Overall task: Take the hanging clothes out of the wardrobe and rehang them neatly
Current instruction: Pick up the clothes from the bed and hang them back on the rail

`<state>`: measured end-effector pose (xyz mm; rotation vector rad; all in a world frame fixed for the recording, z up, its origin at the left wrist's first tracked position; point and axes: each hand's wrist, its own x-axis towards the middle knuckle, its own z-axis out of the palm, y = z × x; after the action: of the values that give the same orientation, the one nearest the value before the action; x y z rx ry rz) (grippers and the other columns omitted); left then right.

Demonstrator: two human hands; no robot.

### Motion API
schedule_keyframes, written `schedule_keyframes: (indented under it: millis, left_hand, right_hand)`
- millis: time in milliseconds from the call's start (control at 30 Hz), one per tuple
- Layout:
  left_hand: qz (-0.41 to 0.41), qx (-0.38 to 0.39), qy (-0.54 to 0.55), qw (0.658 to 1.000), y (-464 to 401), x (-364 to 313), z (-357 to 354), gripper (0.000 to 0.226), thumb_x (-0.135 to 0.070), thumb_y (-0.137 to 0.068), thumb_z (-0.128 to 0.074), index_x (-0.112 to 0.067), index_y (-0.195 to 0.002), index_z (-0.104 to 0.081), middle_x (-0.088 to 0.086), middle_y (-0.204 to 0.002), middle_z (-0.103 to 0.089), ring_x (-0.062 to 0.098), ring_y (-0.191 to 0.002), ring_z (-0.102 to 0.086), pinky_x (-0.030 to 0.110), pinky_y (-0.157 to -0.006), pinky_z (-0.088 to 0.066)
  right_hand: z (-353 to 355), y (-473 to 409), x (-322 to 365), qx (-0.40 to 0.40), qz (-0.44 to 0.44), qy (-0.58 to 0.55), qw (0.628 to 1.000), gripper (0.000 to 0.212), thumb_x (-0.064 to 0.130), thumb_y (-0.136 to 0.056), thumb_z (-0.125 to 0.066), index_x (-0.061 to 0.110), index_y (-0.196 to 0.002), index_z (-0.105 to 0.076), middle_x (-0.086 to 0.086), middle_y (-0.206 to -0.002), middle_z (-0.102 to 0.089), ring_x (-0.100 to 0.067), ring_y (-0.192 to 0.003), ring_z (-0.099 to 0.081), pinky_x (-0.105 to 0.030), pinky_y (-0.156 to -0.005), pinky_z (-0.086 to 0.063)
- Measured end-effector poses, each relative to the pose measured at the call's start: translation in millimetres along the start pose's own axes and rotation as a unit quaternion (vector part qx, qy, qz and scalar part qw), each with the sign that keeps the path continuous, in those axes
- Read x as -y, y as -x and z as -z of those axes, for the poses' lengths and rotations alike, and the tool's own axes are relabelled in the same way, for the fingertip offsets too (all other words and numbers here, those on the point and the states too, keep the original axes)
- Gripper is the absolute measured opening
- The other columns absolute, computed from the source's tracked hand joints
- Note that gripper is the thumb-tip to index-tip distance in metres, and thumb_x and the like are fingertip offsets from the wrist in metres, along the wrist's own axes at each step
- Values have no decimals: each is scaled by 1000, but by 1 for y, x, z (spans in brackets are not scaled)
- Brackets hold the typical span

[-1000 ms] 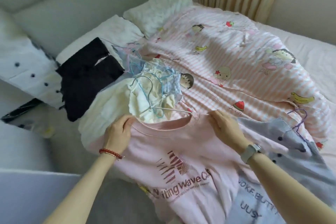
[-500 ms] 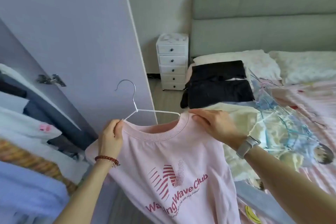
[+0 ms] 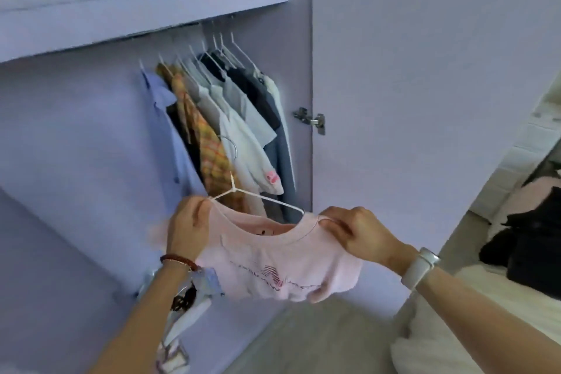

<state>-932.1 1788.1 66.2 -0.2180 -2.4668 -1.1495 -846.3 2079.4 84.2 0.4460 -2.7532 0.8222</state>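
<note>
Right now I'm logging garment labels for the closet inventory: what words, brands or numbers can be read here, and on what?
Nothing reads clearly in this view.
Pink T-shirt, held at the shoulders by left hand and right hand: a chest print with a line of lettering, too blurred and creased to read.
White shirt hanging in the wardrobe: a pink mark near the hem, too small to tell.

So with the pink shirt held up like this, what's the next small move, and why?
Probably lift the pink shirt toward the rail and hook its hanger into the row of hung clothes. Both the left hand and right hand grip its shoulders, the shirt already sits on the hanger, and the hook points up at the open wardrobe.
</note>
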Motion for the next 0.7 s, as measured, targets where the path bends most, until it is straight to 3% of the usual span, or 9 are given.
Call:
schedule_keyframes:
  millis: [100,167,267,333,400,467,567,700]
  left_hand:
    - [51,-42,15,998,-3,13,34,8,-4,-91,-53,-8,-85,-57,12,-82,-58,23,-78,-50,24,-70,-35]
    - [75,-84,20,993,-3,17,52,6,-12,-89,-55,-9,-84,-57,8,-81,-57,22,-79,-50,24,-70,-34]
    - [119,-164,-7,979,-7,17,75,33,-30,-80,-43,-5,-91,-61,8,-89,-61,21,-83,-51,26,-72,-35]
    - [136,-216,-39,966,-14,18,87,40,-34,-79,-41,-5,-97,-63,13,-96,-63,26,-88,-54,33,-79,-40]
    - [147,-236,-106,955,-23,19,97,40,-34,-83,-42,-6,-103,-64,18,-102,-62,34,-98,-53,40,-86,-39]
    - [171,-254,-147,941,-32,20,106,31,-25,-91,-47,-10,-114,-61,18,-114,-57,36,-109,-47,42,-94,-34]
    - [176,-292,-157,927,-39,16,118,34,-17,-91,-51,-13,-126,-52,16,-126,-47,34,-120,-40,49,-101,-27]
    - [81,-331,-222,914,-50,0,138,41,-19,-86,-50,-7,-126,-50,19,-128,-45,38,-120,-38,51,-99,-28]
  right_hand:
    - [-7,-47,17,38,24,-107,993,22,18,-93,-51,11,-74,-61,7,-55,-51,-8,-53,-46,-29,-60,-38]
    - [-9,-76,29,61,44,-149,986,29,17,-93,-51,11,-65,-58,8,-53,-48,-6,-55,-43,-27,-60,-39]
    - [-12,-111,49,62,85,-173,979,44,14,-92,-53,34,-53,-43,19,-47,-48,-1,-52,-46,-13,-55,-31]
    - [-16,-128,61,50,112,-176,977,35,16,-92,-53,33,-60,-51,19,-46,-44,-3,-51,-43,-19,-57,-34]
    - [-24,-142,73,35,134,-186,973,23,19,-92,-52,16,-73,-65,19,-53,-44,-9,-58,-43,-28,-61,-39]
    - [-34,-154,86,23,141,-194,970,27,21,-93,-49,10,-71,-61,10,-56,-51,-18,-59,-47,-34,-62,-41]
    - [-53,-170,105,-7,136,-193,972,32,21,-93,-48,1,-71,-58,-10,-63,-57,-26,-63,-51,-37,-62,-41]
    - [-78,-191,129,-31,102,-205,973,35,18,-93,-48,9,-59,-49,-2,-54,-44,-24,-56,-44,-36,-56,-36]
